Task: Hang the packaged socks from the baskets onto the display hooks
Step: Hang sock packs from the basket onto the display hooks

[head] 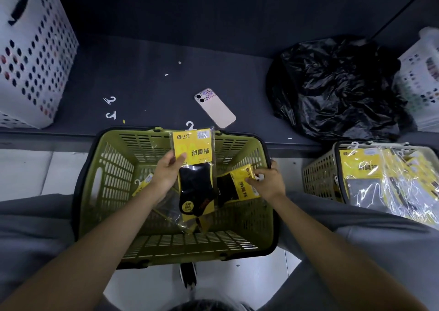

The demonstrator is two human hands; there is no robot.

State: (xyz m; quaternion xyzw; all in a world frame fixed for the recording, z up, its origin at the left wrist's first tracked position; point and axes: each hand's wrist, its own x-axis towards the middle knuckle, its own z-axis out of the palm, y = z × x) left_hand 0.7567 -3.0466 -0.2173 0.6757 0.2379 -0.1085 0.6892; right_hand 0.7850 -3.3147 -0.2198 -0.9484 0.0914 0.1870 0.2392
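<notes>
- The left hand (169, 170) pinches a sock pack (192, 149) by its yellow card and holds it upright over the green basket (107, 168).
- The right hand (268, 180) pinches the card end of a second pack (240, 184), which lies tilted inside that basket.
- Few other packs lie in this basket, while the right-hand basket (318, 175) is full (no display hooks are in view), so much hanging looks left.
- The cards read "达足" and "消臭袜"; the round toe sticker is too small to read.
</notes>
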